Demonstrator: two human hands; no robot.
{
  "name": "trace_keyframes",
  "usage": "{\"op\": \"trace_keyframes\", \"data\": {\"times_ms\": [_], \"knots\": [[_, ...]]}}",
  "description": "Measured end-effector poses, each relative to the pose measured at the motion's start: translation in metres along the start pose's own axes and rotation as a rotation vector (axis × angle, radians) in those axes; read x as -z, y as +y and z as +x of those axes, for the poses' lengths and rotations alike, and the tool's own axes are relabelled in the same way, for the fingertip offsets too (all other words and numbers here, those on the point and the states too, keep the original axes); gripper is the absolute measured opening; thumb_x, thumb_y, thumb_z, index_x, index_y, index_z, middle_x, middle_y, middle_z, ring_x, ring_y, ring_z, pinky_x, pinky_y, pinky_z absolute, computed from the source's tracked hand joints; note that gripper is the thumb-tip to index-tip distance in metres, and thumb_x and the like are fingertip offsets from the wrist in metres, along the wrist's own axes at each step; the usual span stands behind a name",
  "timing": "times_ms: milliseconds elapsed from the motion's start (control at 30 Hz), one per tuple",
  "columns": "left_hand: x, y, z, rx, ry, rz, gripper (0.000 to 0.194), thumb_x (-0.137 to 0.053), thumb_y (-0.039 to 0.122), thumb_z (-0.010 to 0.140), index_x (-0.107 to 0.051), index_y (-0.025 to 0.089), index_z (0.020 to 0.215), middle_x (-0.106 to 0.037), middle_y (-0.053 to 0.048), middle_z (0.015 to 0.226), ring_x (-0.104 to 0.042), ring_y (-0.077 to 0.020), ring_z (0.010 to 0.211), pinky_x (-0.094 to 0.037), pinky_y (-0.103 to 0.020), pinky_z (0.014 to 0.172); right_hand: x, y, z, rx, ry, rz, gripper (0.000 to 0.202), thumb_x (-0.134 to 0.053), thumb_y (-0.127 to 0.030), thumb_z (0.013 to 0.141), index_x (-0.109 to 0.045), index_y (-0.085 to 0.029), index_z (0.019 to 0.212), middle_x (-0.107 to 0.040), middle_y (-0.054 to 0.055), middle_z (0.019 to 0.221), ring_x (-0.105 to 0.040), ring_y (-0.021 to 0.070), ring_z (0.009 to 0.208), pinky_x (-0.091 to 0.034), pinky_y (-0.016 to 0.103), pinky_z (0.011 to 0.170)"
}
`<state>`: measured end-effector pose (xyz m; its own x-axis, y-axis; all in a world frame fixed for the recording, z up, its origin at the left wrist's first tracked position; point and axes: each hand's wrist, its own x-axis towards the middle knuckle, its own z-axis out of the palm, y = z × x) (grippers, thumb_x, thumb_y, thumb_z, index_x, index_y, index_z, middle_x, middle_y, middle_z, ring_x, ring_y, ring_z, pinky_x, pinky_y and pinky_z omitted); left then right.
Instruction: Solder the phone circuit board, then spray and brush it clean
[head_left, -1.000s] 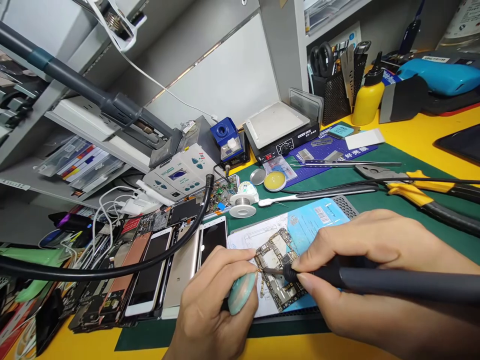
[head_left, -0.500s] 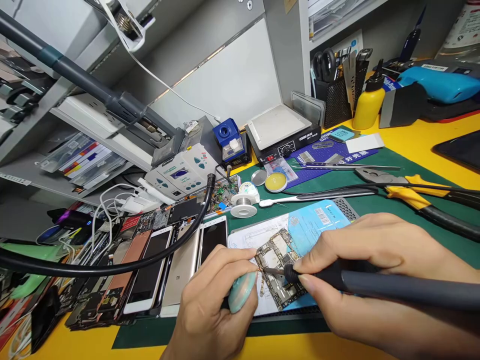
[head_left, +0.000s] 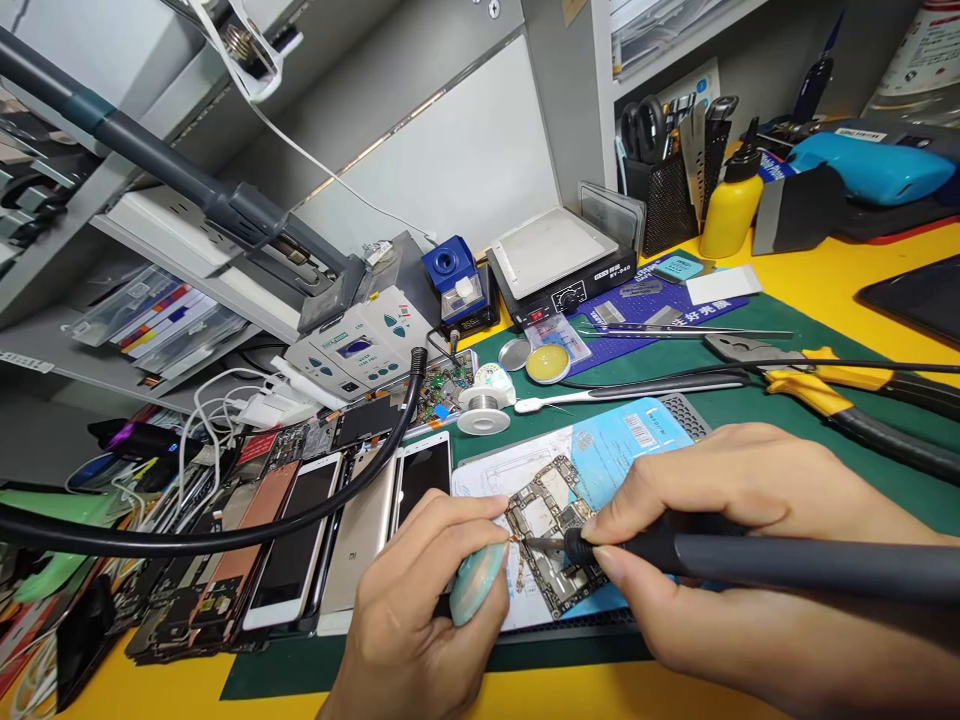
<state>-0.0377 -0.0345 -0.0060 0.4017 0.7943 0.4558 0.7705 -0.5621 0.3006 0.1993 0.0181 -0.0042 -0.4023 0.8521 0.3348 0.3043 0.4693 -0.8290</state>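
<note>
1. The right hand [head_left: 750, 500] has its grip closed around a dark soldering iron [head_left: 810, 568], with thumb and finger pinching it near the tip.
2. The left hand [head_left: 412, 600] has its grip closed on a round teal thing [head_left: 477, 588].
3. The circuit board [head_left: 559, 580] lies low in the middle of the frame, on a white and blue sheet [head_left: 600, 440].
4. The iron's tip is by the board's left edge; I can't tell if they touch.

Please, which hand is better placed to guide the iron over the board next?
Probably the right: the right hand grips the iron close to its tip, which reaches over the board. The left hand holds a teal object, so it seems less free.
</note>
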Motion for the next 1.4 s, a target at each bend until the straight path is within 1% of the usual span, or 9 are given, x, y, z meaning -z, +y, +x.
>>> {"op": "trace_keyframes", "data": {"times_ms": [133,300,500,600,700,867,1000,1200,1400], "knots": [[0.0,-0.001,-0.001,-0.001,0.001,0.005,0.022,-0.064,0.001,0.088,-0.072,0.017,0.1,-0.078,-0.005,0.106,-0.072,-0.0108,0.098,-0.055,-0.021,0.093,0.0,0.001,0.0,0.104,0.01,-0.063,0.025,-0.062,-0.006,0.067,-0.078,-0.026,0.067,-0.076,-0.004,0.062,-0.07,0.0138,0.053,-0.048,0.017,0.042],[-0.001,-0.002,-0.003,0.02,-0.003,0.004,0.021,-0.064,0.003,0.089,-0.071,0.019,0.101,-0.077,-0.004,0.108,-0.071,-0.0098,0.099,-0.053,-0.021,0.096,0.002,0.003,0.0,0.145,0.047,0.051,0.029,-0.066,-0.001,0.063,-0.079,-0.026,0.067,-0.076,-0.008,0.061,-0.067,0.0104,0.046,-0.05,0.012,0.042],[0.0,-0.002,-0.003,0.023,-0.003,-0.003,0.022,-0.064,0.003,0.089,-0.07,0.019,0.102,-0.077,-0.003,0.109,-0.071,-0.0097,0.102,-0.052,-0.021,0.098,-0.001,0.01,-0.005,0.244,0.035,0.028,0.026,-0.069,-0.003,0.066,-0.079,-0.026,0.071,-0.082,-0.005,0.073,-0.076,0.014,0.058,-0.057,0.014,0.048],[0.001,-0.003,-0.004,0.024,-0.024,-0.007,0.022,-0.064,0.003,0.089,-0.07,0.019,0.103,-0.077,-0.003,0.11,-0.07,-0.0096,0.103,-0.052,-0.02,0.098,-0.005,0.015,-0.008,0.311,0.056,0.021,0.022,-0.067,-0.006,0.07,-0.078,-0.025,0.075,-0.081,-0.005,0.071,-0.077,0.0152,0.061,-0.059,0.017,0.052],[0.001,-0.004,-0.005,0.021,-0.035,-0.003,0.023,-0.064,0.003,0.09,-0.069,0.02,0.104,-0.077,-0.003,0.11,-0.071,-0.0095,0.104,-0.052,-0.021,0.099,-0.005,0.017,-0.008,0.306,0.112,0.037,0.02,-0.065,-0.007,0.071,-0.077,-0.023,0.075,-0.08,-0.003,0.068,-0.077,0.0156,0.06,-0.06,0.019,0.055],[0.0,-0.006,-0.006,0.014,-0.041,0.007,0.025,-0.064,0.002,0.09,-0.069,0.02,0.106,-0.076,-0.002,0.111,-0.07,-0.0095,0.106,-0.051,-0.021,0.102,-0.001,0.015,-0.01,0.338,0.078,0.072,0.021,-0.065,-0.006,0.071,-0.075,-0.024,0.071,-0.082,0.0,0.075,-0.079,0.017,0.065,-0.056,0.019,0.048],[0.001,-0.006,-0.005,0.018,-0.034,-0.005,0.025,-0.064,0.002,0.09,-0.069,0.021,0.105,-0.077,-0.002,0.11,-0.071,-0.0098,0.104,-0.052,-0.021,0.099,0.0,0.014,-0.013,0.351,0.079,0.034,0.023,-0.062,-0.005,0.073,-0.076,-0.023,0.074,-0.082,0.001,0.075,-0.078,0.0176,0.063,-0.057,0.021,0.05],[0.0,-0.004,-0.001,0.011,-0.017,-0.016,0.024,-0.064,0.003,0.089,-0.071,0.021,0.103,-0.078,-0.003,0.107,-0.072,-0.0113,0.099,-0.054,-0.022,0.094,0.003,0.017,-0.007,0.289,-0.001,0.019,0.018,-0.064,-0.01,0.074,-0.076,-0.024,0.071,-0.083,-0.001,0.079,-0.078,0.0186,0.066,-0.056,0.02,0.048],[0.0,-0.005,0.0,0.011,-0.011,-0.018,0.022,-0.064,0.003,0.089,-0.071,0.02,0.102,-0.078,-0.003,0.106,-0.072,-0.0103,0.099,-0.054,-0.02,0.095,0.002,0.014,-0.005,0.195,-0.031,0.06,0.02,-0.069,-0.009,0.074,-0.08,-0.025,0.077,-0.082,-0.007,0.077,-0.076,0.0133,0.062,-0.058,0.015,0.055]]}}
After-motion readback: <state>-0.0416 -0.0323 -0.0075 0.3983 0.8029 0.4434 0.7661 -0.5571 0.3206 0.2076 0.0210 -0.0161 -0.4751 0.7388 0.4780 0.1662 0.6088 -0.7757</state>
